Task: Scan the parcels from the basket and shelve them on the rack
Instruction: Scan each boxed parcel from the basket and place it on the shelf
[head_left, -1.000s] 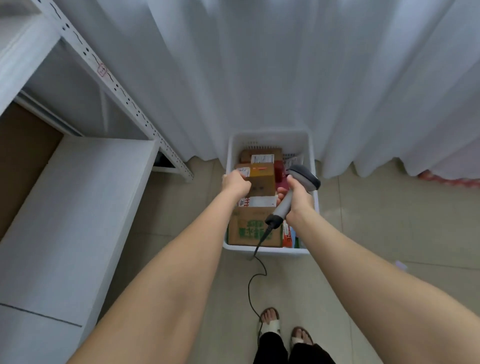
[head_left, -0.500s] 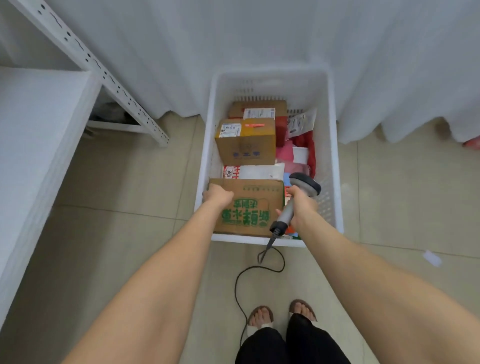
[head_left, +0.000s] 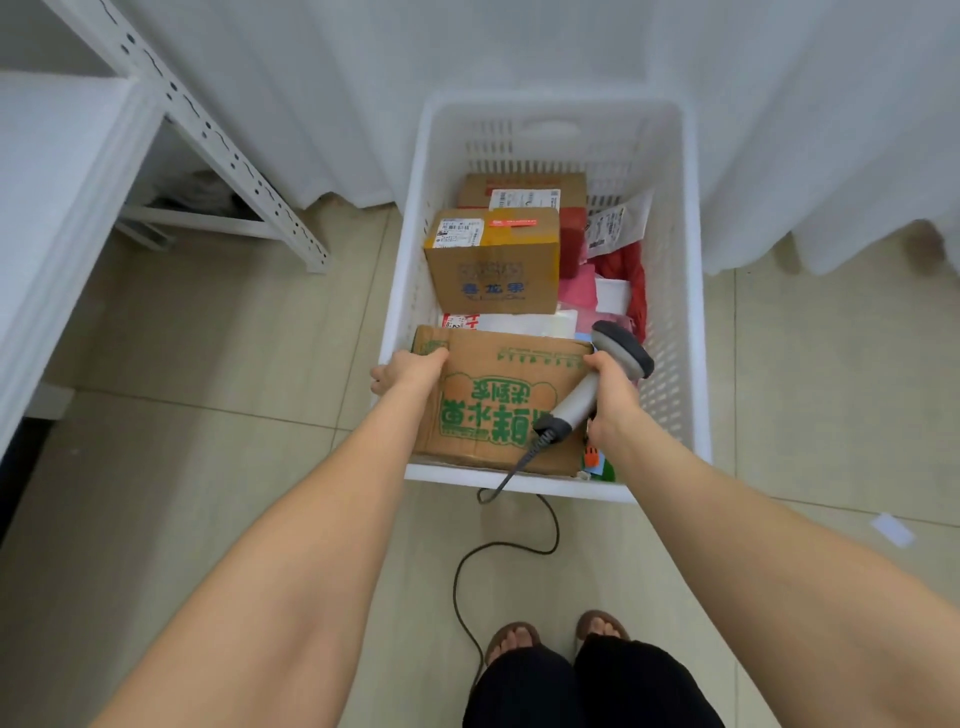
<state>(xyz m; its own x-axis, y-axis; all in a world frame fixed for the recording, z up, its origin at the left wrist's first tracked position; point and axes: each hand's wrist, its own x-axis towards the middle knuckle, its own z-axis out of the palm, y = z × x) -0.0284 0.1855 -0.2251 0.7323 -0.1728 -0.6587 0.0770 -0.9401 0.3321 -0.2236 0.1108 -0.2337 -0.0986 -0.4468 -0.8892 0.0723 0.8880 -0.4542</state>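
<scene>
In the head view our left hand (head_left: 410, 370) curls over the green-printed cardboard box (head_left: 493, 410), at the near end of the white basket (head_left: 696, 312). Our right hand (head_left: 615, 397), wrapped round the barcode scanner (head_left: 597, 382), barely braces it. We judge it may tip, or the cable (head_left: 455, 587) may snag.

Arms outstretched; left hand (head_left: 410, 370) and right hand (head_left: 615, 397) both gripping.

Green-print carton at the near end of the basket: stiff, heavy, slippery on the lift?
Probably stiff: the green-print carton is brown cardboard with flat faces. Likely awkward one-handed: it spans over half the basket. Right-side grip may slip, since the right hand also holds the scanner.
</scene>
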